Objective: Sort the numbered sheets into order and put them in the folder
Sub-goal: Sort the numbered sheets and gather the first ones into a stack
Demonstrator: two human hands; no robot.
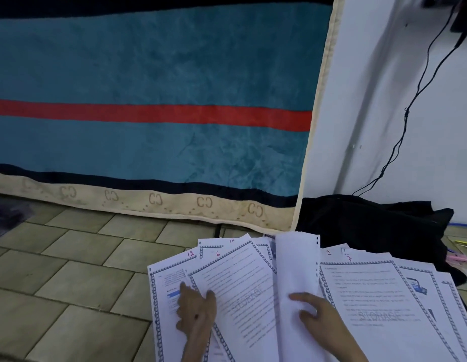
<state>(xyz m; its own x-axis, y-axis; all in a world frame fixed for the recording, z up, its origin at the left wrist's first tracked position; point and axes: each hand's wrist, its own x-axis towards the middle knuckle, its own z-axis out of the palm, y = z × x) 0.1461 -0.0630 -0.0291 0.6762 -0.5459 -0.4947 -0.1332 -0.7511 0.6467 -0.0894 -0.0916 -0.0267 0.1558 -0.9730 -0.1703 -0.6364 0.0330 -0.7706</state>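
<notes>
Several printed sheets with patterned borders and red handwritten numbers lie fanned on the tiled floor. Sheet 12 is at the left and sheet 6 overlaps it. Sheets 2 and 7 lie at the right. My left hand rests on sheets 12 and 6, with its forefinger stretched over sheet 12. My right hand holds a sheet lifted upright in the middle, blank back facing me, thumb on its face. That sheet's number is hidden.
A teal blanket with a red stripe hangs behind the sheets. At the right, a black cable runs down a white wall to a heap of black cloth. Pens lie at the right edge. Tiled floor spreads left.
</notes>
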